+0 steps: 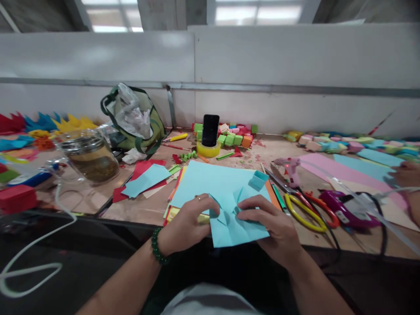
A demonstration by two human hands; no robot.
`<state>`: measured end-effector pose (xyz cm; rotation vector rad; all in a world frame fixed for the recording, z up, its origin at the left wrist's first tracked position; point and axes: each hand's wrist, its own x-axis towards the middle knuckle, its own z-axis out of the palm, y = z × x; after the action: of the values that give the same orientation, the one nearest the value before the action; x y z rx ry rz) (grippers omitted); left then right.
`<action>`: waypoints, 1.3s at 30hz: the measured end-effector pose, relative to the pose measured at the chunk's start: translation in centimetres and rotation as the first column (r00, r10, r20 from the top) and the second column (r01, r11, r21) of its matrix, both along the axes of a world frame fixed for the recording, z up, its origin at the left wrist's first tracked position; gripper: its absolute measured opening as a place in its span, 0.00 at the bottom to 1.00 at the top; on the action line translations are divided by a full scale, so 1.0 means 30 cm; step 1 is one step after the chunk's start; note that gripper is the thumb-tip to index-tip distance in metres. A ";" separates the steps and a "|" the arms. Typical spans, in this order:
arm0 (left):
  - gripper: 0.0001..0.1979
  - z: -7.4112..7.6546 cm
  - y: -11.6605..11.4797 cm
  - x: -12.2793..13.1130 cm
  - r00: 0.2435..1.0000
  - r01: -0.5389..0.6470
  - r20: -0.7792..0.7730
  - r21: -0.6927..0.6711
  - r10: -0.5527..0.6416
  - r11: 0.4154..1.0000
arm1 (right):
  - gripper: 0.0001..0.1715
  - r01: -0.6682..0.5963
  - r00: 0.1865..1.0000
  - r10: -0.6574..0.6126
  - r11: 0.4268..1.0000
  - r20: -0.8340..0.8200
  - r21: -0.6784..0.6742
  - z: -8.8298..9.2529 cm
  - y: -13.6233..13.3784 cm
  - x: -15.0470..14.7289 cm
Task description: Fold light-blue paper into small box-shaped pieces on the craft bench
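Between both hands is a creased piece of light blue paper (232, 232), partly folded, its upper corners standing up. My left hand (190, 218), with a green bead bracelet at the wrist, pinches the paper's left side. Fingers of my right hand (269, 223) are closed on its right side, near a raised fold. Beneath and beyond lies a stack of coloured sheets (213, 177) with light blue on top. A small folded light blue paper box (258, 180) rests on the stack's right part.
Right of the stack lie yellow-handled scissors (305, 214), a pink glue gun (292, 170) and a purple device (349, 210) with cables. Another person's hand (407, 177) is at the far right. A phone (210, 130) stands in a yellow tape roll (208, 150). Leftward sits a glass jar (92, 159).
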<state>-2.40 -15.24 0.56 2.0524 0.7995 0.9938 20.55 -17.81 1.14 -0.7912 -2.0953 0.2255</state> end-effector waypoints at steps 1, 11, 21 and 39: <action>0.08 -0.002 -0.001 0.002 1.000 -0.012 -0.013 0.028 0.012 1.000 | 0.13 -0.003 1.000 0.003 1.000 0.005 0.015 0.001 -0.003 -0.001; 0.10 -0.080 -0.052 0.030 0.942 -0.062 0.325 -0.081 0.085 0.995 | 0.13 0.111 0.993 -0.105 0.985 -0.051 0.135 -0.003 -0.017 -0.031; 0.19 -0.048 -0.034 -0.011 0.994 -0.095 0.068 0.088 0.089 0.992 | 0.15 0.060 0.993 -0.080 0.978 0.093 0.198 0.009 -0.019 -0.033; 0.10 -0.100 -0.038 -0.001 0.945 -0.261 0.240 0.153 0.221 0.953 | 0.21 0.054 0.998 -0.057 0.986 0.010 0.157 0.004 -0.027 -0.056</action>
<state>-2.43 -16.38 -2.43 1.9800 0.8841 1.4536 18.86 -18.61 1.27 -0.7575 -2.0728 0.0245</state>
